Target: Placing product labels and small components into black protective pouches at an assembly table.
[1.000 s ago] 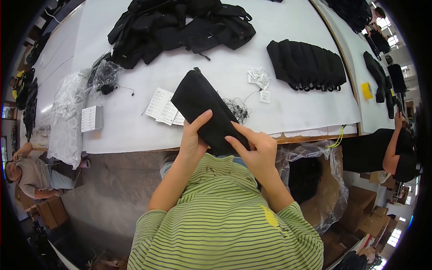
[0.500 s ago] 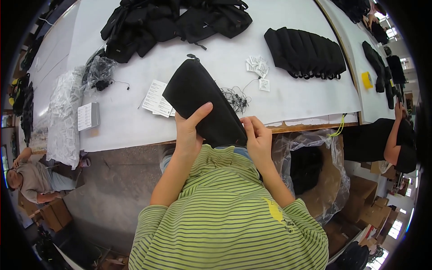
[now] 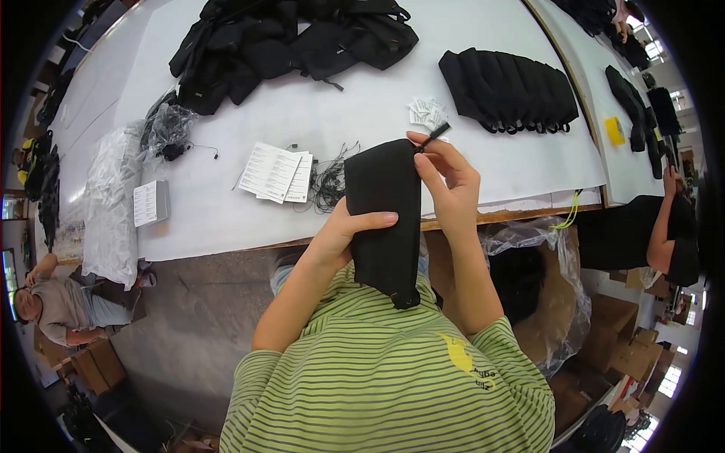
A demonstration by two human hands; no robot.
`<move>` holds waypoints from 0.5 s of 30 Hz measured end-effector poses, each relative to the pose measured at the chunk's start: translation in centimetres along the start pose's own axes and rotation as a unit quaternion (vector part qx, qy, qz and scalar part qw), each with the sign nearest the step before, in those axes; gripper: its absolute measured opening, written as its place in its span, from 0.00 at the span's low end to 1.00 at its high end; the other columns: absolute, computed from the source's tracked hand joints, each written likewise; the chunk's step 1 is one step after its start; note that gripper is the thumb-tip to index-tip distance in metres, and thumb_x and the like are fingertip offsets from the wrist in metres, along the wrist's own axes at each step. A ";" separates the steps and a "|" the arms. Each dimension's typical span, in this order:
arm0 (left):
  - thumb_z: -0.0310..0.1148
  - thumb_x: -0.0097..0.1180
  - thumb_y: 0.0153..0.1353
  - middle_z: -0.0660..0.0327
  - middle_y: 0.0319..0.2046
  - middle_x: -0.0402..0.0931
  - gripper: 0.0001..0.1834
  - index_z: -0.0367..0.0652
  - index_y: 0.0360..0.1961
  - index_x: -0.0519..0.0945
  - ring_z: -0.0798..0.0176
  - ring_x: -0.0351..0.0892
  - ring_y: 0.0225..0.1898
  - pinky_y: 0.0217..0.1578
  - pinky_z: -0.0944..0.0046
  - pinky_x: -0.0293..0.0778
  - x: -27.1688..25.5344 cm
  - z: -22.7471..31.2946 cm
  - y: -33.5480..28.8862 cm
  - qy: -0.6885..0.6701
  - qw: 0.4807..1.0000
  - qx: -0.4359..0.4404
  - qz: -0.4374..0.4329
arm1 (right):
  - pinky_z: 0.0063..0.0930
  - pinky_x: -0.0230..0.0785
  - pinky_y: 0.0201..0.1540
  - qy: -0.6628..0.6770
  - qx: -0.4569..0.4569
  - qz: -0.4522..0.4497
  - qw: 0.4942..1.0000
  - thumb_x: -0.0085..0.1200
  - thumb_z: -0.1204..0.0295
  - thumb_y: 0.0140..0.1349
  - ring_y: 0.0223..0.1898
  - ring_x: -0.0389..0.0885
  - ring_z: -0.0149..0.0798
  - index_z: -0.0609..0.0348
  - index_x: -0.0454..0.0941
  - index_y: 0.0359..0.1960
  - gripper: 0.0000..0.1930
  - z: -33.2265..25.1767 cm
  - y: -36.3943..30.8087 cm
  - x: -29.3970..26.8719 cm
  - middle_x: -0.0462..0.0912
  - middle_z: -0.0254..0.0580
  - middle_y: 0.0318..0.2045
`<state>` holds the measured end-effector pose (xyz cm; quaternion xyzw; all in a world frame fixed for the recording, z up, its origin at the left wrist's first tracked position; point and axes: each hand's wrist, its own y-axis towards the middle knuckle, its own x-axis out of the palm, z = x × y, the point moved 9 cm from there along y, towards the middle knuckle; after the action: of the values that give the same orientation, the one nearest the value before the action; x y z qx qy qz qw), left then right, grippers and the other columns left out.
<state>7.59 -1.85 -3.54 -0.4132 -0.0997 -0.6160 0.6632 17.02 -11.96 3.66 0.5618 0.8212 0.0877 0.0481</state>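
Observation:
A long black fabric pouch [image 3: 384, 185] stands upright before my chest, at the table's front edge. My left hand [image 3: 343, 235] grips its left side, with the thumb across the front and the other fingers hidden behind. At the top right corner, my right hand [image 3: 451, 181] pinches the pouch's zipper pull [image 3: 434, 136], a short black tab that sticks out past the fingers. Beyond my left hand, printed white cards [image 3: 272, 172] lie fanned on the table next to a tangle of thin black strings [image 3: 330, 185].
Black bags [image 3: 287, 49] are heaped at the back, and a row of black pouches [image 3: 510, 87] lies at the right. Small white tags [image 3: 428, 113], a card stack [image 3: 152, 202] and plastic wrapping [image 3: 111, 200] share the table. A plastic-lined carton [image 3: 559, 302] stands below, right.
The pouch has turned more upright and come down toward me. My right hand has gone from its lower right edge up to the zipper pull at the top corner.

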 end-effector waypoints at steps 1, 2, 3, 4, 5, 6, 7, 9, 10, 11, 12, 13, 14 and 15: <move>0.26 0.64 0.48 0.60 0.40 0.76 0.28 0.37 0.53 0.71 0.65 0.79 0.40 0.42 0.65 0.78 -0.1 -0.1 0.0 0.002 1.000 -0.007 0.001 | 0.21 0.70 0.38 0.001 0.000 0.000 1.000 0.58 0.73 0.60 0.37 0.78 0.26 0.62 0.81 0.40 0.08 0.0 0.2 0.0 0.83 0.35 0.39; 0.26 0.64 0.48 0.60 0.40 0.76 0.28 0.37 0.53 0.71 0.65 0.79 0.40 0.42 0.65 0.78 -0.1 -0.2 0.0 0.002 1.000 -0.007 0.001 | 0.20 0.69 0.37 -0.044 -0.047 0.018 0.998 0.59 0.74 0.58 0.37 0.78 0.27 0.60 0.81 0.38 0.07 -0.9 0.3 -0.4 0.81 0.35 0.40; 0.26 0.63 0.48 0.60 0.40 0.77 0.28 0.37 0.53 0.71 0.65 0.79 0.39 0.41 0.65 0.78 -0.2 -0.3 0.1 -0.011 1.000 -0.005 0.009 | 0.19 0.69 0.36 -0.089 -0.094 0.037 0.991 0.60 0.75 0.56 0.37 0.78 0.28 0.59 0.81 0.36 0.06 -1.7 0.2 -0.6 0.80 0.34 0.40; 0.26 0.63 0.48 0.60 0.40 0.77 0.27 0.37 0.52 0.71 0.65 0.80 0.39 0.41 0.65 0.79 -0.3 -0.3 0.1 -0.024 1.000 -0.003 0.016 | 0.19 0.67 0.33 -0.104 -0.098 0.048 0.989 0.62 0.76 0.54 0.37 0.77 0.28 0.56 0.81 0.34 0.06 -1.7 0.2 -0.7 0.78 0.34 0.39; 0.26 0.63 0.48 0.60 0.40 0.77 0.27 0.37 0.52 0.71 0.65 0.80 0.39 0.41 0.65 0.79 -0.2 -0.4 0.1 -0.024 1.000 -0.005 0.015 | 0.19 0.67 0.33 -0.105 -0.096 0.049 0.989 0.62 0.76 0.54 0.37 0.77 0.28 0.56 0.81 0.34 0.06 -1.7 0.1 -0.7 0.78 0.34 0.39; 0.26 0.62 0.49 0.59 0.40 0.77 0.27 0.37 0.52 0.71 0.65 0.80 0.39 0.41 0.65 0.79 -0.1 -0.2 0.0 -0.035 0.999 0.001 0.021 | 0.19 0.67 0.32 -0.140 -0.110 0.051 0.983 0.63 0.76 0.53 0.36 0.76 0.28 0.56 0.82 0.33 0.06 -1.9 0.0 -0.5 0.78 0.33 0.38; 0.26 0.62 0.49 0.59 0.40 0.77 0.27 0.37 0.52 0.71 0.65 0.80 0.38 0.41 0.65 0.79 -0.2 -0.1 -0.1 -0.045 0.999 0.007 0.027 | 0.20 0.67 0.32 -0.175 -0.124 0.052 0.975 0.63 0.77 0.52 0.35 0.76 0.28 0.56 0.82 0.33 0.06 -2.1 -0.1 -0.4 0.78 0.33 0.37; 0.25 0.61 0.50 0.58 0.39 0.77 0.25 0.36 0.51 0.72 0.64 0.80 0.38 0.40 0.65 0.80 -0.4 -0.2 -0.1 -0.065 0.997 0.005 0.030 | 0.21 0.67 0.32 -0.202 -0.143 0.045 0.968 0.64 0.78 0.50 0.34 0.75 0.29 0.57 0.82 0.32 0.07 -3.0 -0.5 -0.1 0.77 0.34 0.36; 0.25 0.61 0.51 0.58 0.39 0.78 0.23 0.36 0.50 0.72 0.64 0.81 0.37 0.40 0.64 0.80 -0.7 -0.2 -0.2 -0.084 0.996 0.006 0.034 | 0.22 0.67 0.31 -0.228 -0.163 0.036 0.959 0.65 0.78 0.49 0.33 0.75 0.30 0.57 0.82 0.31 0.08 -3.7 -0.8 0.3 0.77 0.35 0.35; 0.25 0.61 0.51 0.58 0.39 0.78 0.23 0.36 0.50 0.72 0.64 0.81 0.37 0.40 0.64 0.80 -0.9 -0.1 -0.1 -0.085 0.996 0.004 0.033 | 0.22 0.67 0.31 -0.229 -0.162 0.036 0.959 0.65 0.78 0.49 0.33 0.75 0.30 0.57 0.82 0.31 0.08 -4.0 -0.9 0.3 0.77 0.35 0.35; 0.25 0.61 0.51 0.59 0.39 0.78 0.23 0.37 0.50 0.73 0.65 0.81 0.37 0.40 0.65 0.79 -1.6 -0.3 -0.2 -0.115 0.992 -0.002 0.049 | 0.23 0.68 0.32 -0.242 -0.181 0.005 0.953 0.65 0.79 0.47 0.33 0.75 0.32 0.57 0.82 0.31 0.08 -4.4 -1.3 1.1 0.77 0.36 0.34; 0.25 0.62 0.51 0.59 0.39 0.78 0.22 0.37 0.49 0.74 0.66 0.81 0.38 0.40 0.66 0.79 -2.3 -0.4 -0.2 -0.144 0.987 -0.008 0.065 | 0.24 0.68 0.32 -0.254 -0.200 -0.027 0.946 0.66 0.80 0.45 0.33 0.75 0.34 0.57 0.82 0.30 0.09 -4.7 -1.8 1.8 0.77 0.36 0.33; 0.25 0.61 0.52 0.58 0.37 0.80 0.18 0.37 0.45 0.76 0.64 0.82 0.36 0.39 0.65 0.80 -2.9 0.0 0.0 -0.169 0.984 0.010 0.056 | 0.26 0.69 0.33 -0.249 -0.195 -0.039 0.948 0.66 0.79 0.44 0.33 0.75 0.36 0.57 0.82 0.29 0.09 -4.8 -2.3 2.4 0.76 0.36 0.31; 0.25 0.61 0.52 0.58 0.37 0.80 0.18 0.37 0.45 0.76 0.64 0.82 0.36 0.39 0.65 0.80 -3.7 0.0 0.3 -0.171 0.983 0.009 0.059 | 0.26 0.69 0.33 -0.249 -0.192 -0.041 0.949 0.66 0.79 0.44 0.33 0.75 0.36 0.57 0.82 0.29 0.09 -5.1 -2.9 2.7 0.76 0.36 0.31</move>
<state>7.04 0.80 -6.07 -0.5118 -0.1923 -0.4952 0.6752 12.54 -10.95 8.12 0.5122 0.7730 0.0989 0.3611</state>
